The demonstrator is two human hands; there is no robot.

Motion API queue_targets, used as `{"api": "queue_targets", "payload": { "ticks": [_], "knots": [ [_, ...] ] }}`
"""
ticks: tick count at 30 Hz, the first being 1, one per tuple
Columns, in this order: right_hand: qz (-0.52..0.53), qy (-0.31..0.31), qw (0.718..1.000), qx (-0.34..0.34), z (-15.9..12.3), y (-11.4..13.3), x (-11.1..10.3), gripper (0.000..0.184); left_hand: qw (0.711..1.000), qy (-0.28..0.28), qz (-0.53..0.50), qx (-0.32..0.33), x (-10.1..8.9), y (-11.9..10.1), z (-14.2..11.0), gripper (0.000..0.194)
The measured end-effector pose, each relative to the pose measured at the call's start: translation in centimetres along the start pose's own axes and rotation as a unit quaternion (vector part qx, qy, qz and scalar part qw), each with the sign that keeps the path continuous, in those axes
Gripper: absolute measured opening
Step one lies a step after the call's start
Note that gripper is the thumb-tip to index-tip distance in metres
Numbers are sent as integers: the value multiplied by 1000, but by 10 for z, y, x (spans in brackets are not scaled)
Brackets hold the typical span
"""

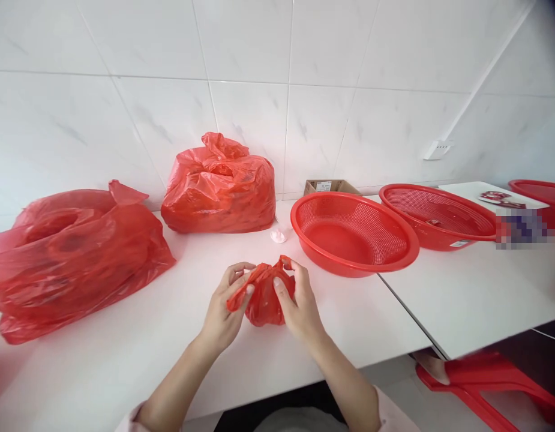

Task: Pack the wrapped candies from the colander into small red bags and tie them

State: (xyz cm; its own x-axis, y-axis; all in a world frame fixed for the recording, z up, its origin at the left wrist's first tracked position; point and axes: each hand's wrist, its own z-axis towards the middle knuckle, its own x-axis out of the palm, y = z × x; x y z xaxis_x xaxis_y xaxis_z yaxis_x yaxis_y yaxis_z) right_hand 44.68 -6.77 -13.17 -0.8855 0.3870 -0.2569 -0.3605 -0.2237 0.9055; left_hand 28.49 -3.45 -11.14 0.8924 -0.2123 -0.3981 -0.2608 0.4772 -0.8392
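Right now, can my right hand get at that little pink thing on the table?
Probably yes: your right hand is near the small pink object, and nothing stands between them. It is holding a red plastic bag, though, so it may need to let go first.

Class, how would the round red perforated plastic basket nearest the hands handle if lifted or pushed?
The red basket is probably light for its size, its thin wall full of holes. Its thick rim suggests stiffness. Its bowl shape may rock if pushed.
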Motion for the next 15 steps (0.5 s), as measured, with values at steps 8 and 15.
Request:
{"api": "queue_targets", "payload": {
  "ticks": [8,15],
  "knots": [
    [-106,2,994,5,-12,-30,-11,56,956,61,277,72,-2,32,-39,45],
    [-202,63,977,6,-29,-44,-19,49,921,63,379,63,15,45,-70,79]
  ]
}}
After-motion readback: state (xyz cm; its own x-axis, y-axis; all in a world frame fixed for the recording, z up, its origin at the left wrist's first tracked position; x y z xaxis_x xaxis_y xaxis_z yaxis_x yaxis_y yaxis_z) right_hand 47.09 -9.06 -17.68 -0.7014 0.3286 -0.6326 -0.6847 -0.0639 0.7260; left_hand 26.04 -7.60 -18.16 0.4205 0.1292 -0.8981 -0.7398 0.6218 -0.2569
